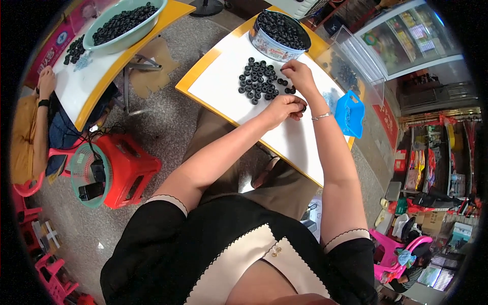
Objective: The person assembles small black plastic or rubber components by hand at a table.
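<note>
On the white table (223,76) in front of me lies a loose cluster of small black ring-shaped parts (258,80), with a few more black parts (290,90) just right of it. My left hand (284,110) is closed, and a black ring-shaped part (303,109) shows at its fingertips. My right hand (300,76) hovers above the few separate parts, its fingers curled and drawn together; whatever sits between them is too small to make out. At the table's far end stands a round printed tin (274,50) heaped with black parts (282,29).
A blue tray (356,127) with small pale-blue pieces is at the table's right edge, beside a little pale-blue pile (329,99). At left, a second table (84,84) holds a pale-green basin (152,23) of black parts. Another person's arm (40,122) rests there, near red stools (133,170).
</note>
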{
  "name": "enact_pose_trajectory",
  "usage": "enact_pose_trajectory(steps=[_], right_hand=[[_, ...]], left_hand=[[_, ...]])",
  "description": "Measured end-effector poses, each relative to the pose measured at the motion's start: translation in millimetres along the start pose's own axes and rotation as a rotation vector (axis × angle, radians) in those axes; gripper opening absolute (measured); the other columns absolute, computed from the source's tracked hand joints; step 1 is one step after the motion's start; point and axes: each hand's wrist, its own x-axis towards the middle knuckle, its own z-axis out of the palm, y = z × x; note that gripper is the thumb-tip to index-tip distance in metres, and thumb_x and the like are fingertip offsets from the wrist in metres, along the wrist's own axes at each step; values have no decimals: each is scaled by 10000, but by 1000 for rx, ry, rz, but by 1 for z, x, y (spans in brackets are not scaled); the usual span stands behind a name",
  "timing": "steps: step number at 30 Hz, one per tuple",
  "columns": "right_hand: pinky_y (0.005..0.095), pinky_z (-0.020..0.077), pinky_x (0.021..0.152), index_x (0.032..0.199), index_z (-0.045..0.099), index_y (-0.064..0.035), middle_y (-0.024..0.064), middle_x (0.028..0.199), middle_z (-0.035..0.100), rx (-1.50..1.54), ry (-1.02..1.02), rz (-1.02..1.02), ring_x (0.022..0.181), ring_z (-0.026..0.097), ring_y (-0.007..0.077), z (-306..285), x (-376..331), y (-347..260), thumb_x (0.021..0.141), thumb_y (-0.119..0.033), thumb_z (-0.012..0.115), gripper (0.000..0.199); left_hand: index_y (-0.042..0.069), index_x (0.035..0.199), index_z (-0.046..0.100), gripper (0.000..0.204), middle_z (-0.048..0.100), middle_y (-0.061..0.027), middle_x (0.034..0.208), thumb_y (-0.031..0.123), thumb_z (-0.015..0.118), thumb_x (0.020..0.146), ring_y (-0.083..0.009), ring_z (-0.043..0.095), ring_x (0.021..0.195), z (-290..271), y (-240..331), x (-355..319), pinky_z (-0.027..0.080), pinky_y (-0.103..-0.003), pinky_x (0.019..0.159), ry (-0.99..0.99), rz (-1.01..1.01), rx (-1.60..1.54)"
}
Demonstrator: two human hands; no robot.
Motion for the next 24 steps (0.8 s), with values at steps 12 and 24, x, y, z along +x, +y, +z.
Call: enact_pose_trajectory(steps=[12, 24], right_hand=[[223, 421, 667, 955, 600, 5, 58, 857, 633, 941, 348, 67, 749, 552, 102, -49, -162, -20, 842, -51, 587, 127], [222, 446, 680, 897, 647, 7, 45, 816, 629, 821, 581, 19, 750, 559, 91, -34, -229, -35, 813, -59, 615, 111]], left_hand=[[-21, 1064, 583, 199, 607, -65, 877, 80, 542, 898, -115, 568, 737, 7, 13, -15, 487, -242, 686, -56, -39, -330], [-28, 1060, 580, 200, 614, -80, 857, 59, 548, 883, -137, 577, 760, 66, 29, -67, 480, -277, 693, -108, -52, -130]])
